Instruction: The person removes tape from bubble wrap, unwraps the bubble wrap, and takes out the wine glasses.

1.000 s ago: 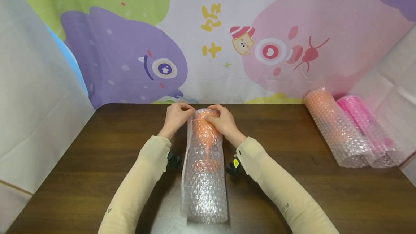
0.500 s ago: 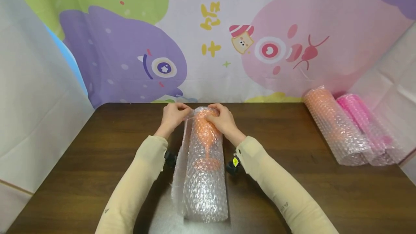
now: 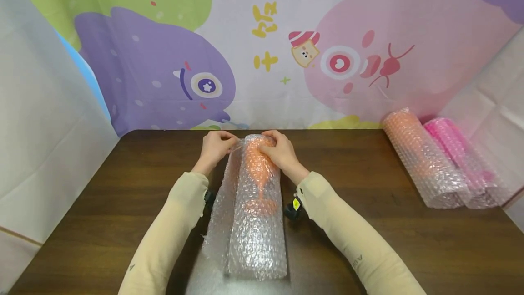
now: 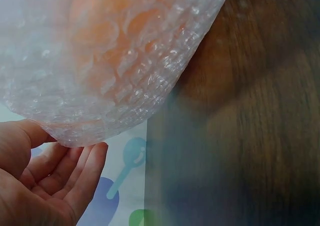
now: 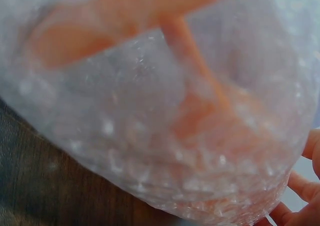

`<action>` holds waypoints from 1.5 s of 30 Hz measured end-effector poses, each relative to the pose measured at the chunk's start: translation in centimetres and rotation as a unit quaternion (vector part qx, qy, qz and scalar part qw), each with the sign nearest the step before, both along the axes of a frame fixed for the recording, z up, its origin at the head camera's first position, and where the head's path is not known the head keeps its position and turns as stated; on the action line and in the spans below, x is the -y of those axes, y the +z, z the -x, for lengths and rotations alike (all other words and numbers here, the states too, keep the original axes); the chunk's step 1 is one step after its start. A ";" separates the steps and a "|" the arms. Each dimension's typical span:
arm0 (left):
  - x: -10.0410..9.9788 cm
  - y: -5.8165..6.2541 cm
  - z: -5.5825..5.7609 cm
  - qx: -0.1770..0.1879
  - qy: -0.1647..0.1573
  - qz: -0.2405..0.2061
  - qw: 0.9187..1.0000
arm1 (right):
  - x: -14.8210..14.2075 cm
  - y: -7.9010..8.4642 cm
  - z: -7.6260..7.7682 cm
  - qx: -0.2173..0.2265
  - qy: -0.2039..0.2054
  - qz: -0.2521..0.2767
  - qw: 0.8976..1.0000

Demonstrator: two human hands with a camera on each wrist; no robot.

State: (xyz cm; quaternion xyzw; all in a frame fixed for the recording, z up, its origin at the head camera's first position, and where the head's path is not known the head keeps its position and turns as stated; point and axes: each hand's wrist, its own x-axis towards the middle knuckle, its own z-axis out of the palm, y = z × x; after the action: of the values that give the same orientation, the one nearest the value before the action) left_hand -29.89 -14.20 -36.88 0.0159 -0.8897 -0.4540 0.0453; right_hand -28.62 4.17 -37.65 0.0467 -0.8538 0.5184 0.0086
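Observation:
A roll of clear bubble wrap lies lengthwise in front of me, around an orange goblet-shaped item with a thin stem and a flat round foot. My left hand pinches the far corner of the wrap's loose flap, which spreads out left of the roll. In the left wrist view, the thumb and fingers of that hand meet at the film's edge. With its thumb on top, my right hand grips the roll's far end. Part of it shows at the right wrist view's edge.
At the right on the dark wooden table lie two more bubble-wrapped rolls, one orange and one pink. A patterned cloth hangs behind the table, with pale sheets at both sides.
My left hand has moved slightly left, drawing the bubble wrap's flap away from the roll, so it opens wider. My right hand has stayed on the far end.

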 end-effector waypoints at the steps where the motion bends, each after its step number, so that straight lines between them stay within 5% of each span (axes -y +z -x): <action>1: 0.0 0.0 0.0 0.002 0.000 0.000 1.000 | 0.0 0.0 0.0 0.001 0.000 0.001 1.000; 13: 0.6 -0.4 0.2 0.014 -0.004 -0.009 1.000 | 0.0 -0.2 0.1 -0.004 0.000 0.015 1.000; 18: 0.9 -0.2 0.5 0.050 -0.018 -0.036 0.998 | 0.1 -0.3 0.0 0.003 0.002 0.019 1.000; 28: 0.9 2.2 1.7 0.121 -0.121 -0.013 0.985 | 0.1 0.1 0.2 0.003 -0.005 -0.027 1.000; 32: 0.6 3.5 1.8 0.123 -0.162 -0.003 0.979 | 0.2 0.3 0.3 0.009 -0.001 -0.049 0.999; 36: 0.1 4.2 1.9 0.111 -0.170 0.028 0.979 | 0.3 0.6 0.2 0.014 0.004 -0.070 0.997; 45: -0.9 3.4 1.9 0.066 -0.168 0.096 0.979 | 0.4 0.9 0.1 -0.002 0.027 -0.112 0.993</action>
State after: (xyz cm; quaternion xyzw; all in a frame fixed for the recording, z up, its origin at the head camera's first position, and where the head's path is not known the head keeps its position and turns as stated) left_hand -31.82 -13.28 -33.52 -0.1084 -0.9201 -0.3659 -0.0887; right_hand -28.75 3.74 -36.75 0.0716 -0.9047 0.4198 -0.0086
